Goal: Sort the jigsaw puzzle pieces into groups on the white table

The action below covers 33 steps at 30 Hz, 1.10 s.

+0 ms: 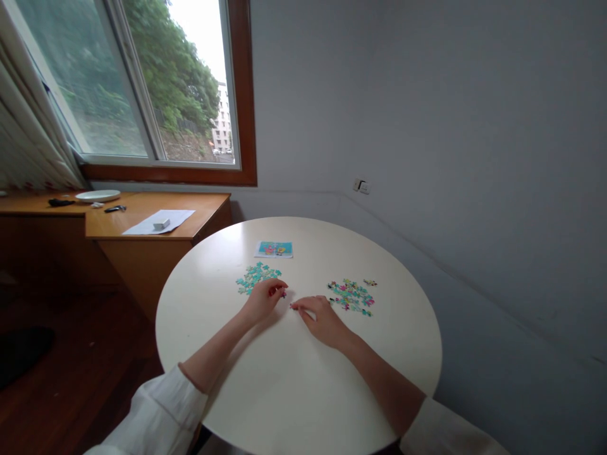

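Note:
Over the middle of a round white table (284, 392), my left hand (262, 299) pinches a small dark-pink jigsaw puzzle piece (284, 294) between thumb and fingertips. My right hand (322, 319) is closed in a pinch on another small jigsaw puzzle piece (292, 306), mostly covered by the fingertips. The two hands are close together but apart. A spread of mostly teal puzzle pieces (256, 276) lies just beyond my left hand, partly hidden by it. Multicoloured puzzle pieces (351, 294) lie to the right of my right hand.
A small colourful picture sheet (275, 249) lies toward the table's far side. At the left, a wooden desk (208, 212) bears a paper sheet (180, 218), a small white box (162, 224) and a white plate (98, 196). A wall socket (364, 187) is behind.

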Each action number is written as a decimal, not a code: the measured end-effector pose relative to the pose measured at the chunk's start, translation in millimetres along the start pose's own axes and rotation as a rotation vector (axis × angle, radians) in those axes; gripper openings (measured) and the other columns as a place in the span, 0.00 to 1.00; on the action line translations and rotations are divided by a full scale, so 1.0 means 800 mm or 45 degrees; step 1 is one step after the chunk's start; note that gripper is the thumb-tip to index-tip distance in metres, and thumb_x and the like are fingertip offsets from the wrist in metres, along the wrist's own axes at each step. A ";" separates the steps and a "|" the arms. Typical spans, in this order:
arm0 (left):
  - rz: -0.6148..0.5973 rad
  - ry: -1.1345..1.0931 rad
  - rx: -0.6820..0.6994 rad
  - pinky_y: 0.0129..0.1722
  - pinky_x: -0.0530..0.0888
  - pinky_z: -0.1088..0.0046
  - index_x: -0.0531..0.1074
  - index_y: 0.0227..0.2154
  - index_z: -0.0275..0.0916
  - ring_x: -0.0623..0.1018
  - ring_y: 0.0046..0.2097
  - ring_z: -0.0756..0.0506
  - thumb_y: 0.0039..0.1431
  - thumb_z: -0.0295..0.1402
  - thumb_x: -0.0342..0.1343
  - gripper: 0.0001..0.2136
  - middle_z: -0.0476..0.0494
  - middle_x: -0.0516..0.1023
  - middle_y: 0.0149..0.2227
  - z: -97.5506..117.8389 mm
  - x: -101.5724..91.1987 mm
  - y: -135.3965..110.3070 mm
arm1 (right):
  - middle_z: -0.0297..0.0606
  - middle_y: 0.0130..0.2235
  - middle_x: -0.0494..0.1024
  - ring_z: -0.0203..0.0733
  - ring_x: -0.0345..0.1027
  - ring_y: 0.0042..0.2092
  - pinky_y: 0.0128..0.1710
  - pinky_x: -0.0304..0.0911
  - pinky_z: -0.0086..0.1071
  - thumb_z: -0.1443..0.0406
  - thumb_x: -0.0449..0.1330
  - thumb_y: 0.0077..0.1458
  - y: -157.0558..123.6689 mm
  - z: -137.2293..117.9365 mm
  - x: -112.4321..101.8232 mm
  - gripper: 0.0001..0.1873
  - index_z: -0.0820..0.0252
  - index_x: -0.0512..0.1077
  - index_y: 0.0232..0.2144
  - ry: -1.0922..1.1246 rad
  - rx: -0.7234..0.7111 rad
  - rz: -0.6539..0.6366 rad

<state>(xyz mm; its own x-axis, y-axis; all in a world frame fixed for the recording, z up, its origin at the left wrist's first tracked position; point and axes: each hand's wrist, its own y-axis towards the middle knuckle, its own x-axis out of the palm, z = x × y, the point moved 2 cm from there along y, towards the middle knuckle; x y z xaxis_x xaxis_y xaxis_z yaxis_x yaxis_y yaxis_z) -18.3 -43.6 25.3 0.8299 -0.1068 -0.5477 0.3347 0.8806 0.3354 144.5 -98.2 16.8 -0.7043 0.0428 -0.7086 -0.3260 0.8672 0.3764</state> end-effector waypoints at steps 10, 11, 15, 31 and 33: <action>0.047 -0.159 -0.005 0.28 0.68 0.76 0.68 0.32 0.37 0.74 0.26 0.50 0.50 0.30 0.50 0.06 0.48 0.75 0.24 -0.006 0.000 0.001 | 0.38 0.36 0.78 0.41 0.67 0.43 0.46 0.49 0.40 0.72 0.52 0.54 -0.002 0.007 -0.012 0.11 0.57 0.74 0.33 -0.293 -0.018 0.011; 0.040 -0.156 -0.007 0.28 0.68 0.76 0.67 0.30 0.37 0.74 0.26 0.50 0.50 0.30 0.50 0.05 0.48 0.75 0.24 -0.005 0.000 0.001 | 0.37 0.36 0.78 0.41 0.67 0.43 0.46 0.49 0.40 0.72 0.53 0.54 -0.002 0.008 -0.015 0.11 0.57 0.74 0.32 -0.313 0.002 0.021; -0.006 -0.084 -0.015 0.28 0.67 0.76 0.67 0.25 0.37 0.72 0.26 0.50 0.49 0.30 0.49 0.03 0.48 0.75 0.24 -0.003 0.001 0.000 | 0.36 0.35 0.78 0.41 0.67 0.43 0.47 0.48 0.40 0.71 0.53 0.54 -0.003 0.011 -0.028 0.11 0.56 0.75 0.31 -0.363 0.081 0.027; -0.132 0.104 -0.089 0.28 0.66 0.75 0.72 0.27 0.36 0.71 0.26 0.49 0.48 0.30 0.48 0.08 0.47 0.76 0.24 -0.003 0.005 -0.003 | 0.33 0.25 0.75 0.39 0.66 0.31 0.35 0.53 0.31 0.61 0.59 0.43 -0.028 0.086 -0.121 0.07 0.58 0.74 0.24 -0.381 0.717 0.188; -0.145 0.127 -0.088 0.29 0.67 0.75 0.73 0.28 0.36 0.72 0.27 0.49 0.48 0.29 0.48 0.09 0.46 0.76 0.25 -0.002 0.004 -0.004 | 0.32 0.25 0.75 0.39 0.66 0.30 0.35 0.53 0.31 0.60 0.60 0.42 -0.031 0.086 -0.122 0.07 0.58 0.74 0.23 -0.363 0.738 0.077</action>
<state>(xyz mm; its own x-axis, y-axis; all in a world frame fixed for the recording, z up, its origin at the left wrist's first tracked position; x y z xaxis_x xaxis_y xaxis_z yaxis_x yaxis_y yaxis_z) -17.3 -46.0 21.4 0.7387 -0.1642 -0.6537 0.3897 0.8954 0.2154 264.6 -89.8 35.5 -0.4895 0.1605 -0.8571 0.1584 0.9829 0.0936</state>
